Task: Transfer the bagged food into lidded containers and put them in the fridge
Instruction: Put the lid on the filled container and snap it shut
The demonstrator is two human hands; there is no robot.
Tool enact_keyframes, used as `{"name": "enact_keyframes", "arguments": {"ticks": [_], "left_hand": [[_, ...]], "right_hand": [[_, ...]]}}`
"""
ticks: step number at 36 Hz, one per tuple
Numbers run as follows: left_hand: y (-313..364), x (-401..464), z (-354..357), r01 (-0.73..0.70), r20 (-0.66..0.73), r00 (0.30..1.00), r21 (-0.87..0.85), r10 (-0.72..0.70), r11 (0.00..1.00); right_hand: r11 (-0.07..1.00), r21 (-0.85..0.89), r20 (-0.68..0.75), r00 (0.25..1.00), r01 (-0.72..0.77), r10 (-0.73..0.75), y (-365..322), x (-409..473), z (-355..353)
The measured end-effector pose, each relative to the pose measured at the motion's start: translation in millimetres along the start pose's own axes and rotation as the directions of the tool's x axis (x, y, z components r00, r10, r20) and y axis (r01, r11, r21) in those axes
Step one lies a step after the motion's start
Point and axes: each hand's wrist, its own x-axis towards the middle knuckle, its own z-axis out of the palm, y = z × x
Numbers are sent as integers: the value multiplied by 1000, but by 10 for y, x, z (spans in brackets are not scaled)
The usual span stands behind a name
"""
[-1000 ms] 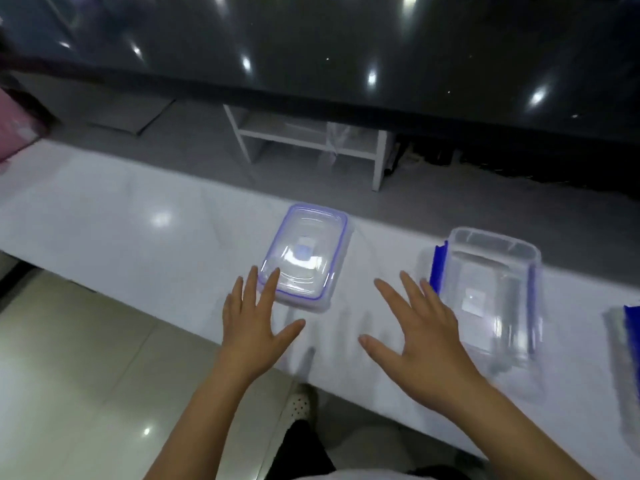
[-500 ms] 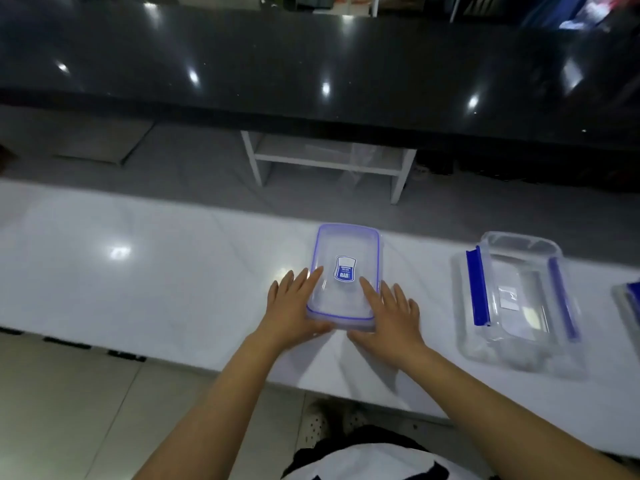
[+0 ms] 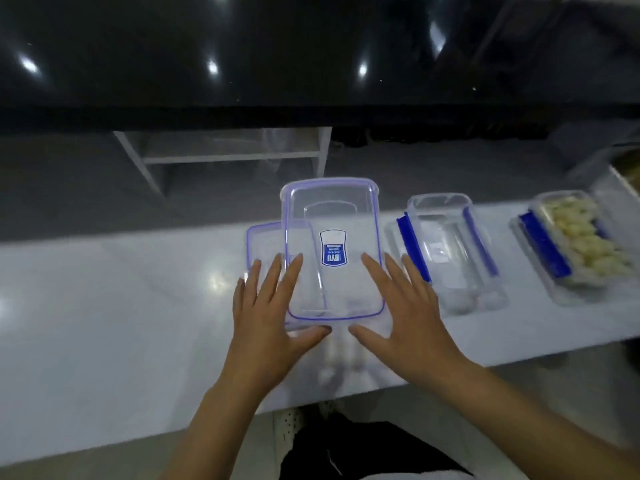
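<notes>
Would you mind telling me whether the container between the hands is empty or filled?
Empty: the clear container shows only its blue label and the white counter through its walls; no food inside.

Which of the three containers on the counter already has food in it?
The far-right container, with blue clips: it holds pale chunks of food. The middle container and the purple-rimmed container between the hands look empty.

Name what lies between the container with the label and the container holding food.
In the head view, an empty container with blue clips sits between the labelled container and the food container.
</notes>
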Motion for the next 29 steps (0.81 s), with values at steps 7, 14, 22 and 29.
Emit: {"name": "enact_keyframes", "arguments": {"ticks": [7, 14, 22, 29], "left_hand": [[446, 172, 164, -97, 78, 992, -16, 98, 995], [1322, 486, 729, -252, 190, 947, -62, 259, 966], [2325, 728, 1406, -272, 261, 931, 36, 253, 962], [3185, 1045, 2227, -205, 307, 936, 72, 174, 976]], "right_hand": [[995, -16, -150, 984, -94, 91, 270, -271, -262], [952, 20, -234, 925, -305, 301, 1032, -614, -682], [938, 158, -203, 919, -309, 337, 2216, -752, -1149], [941, 213, -155, 942, -262, 297, 3582, -653, -1544]]}}
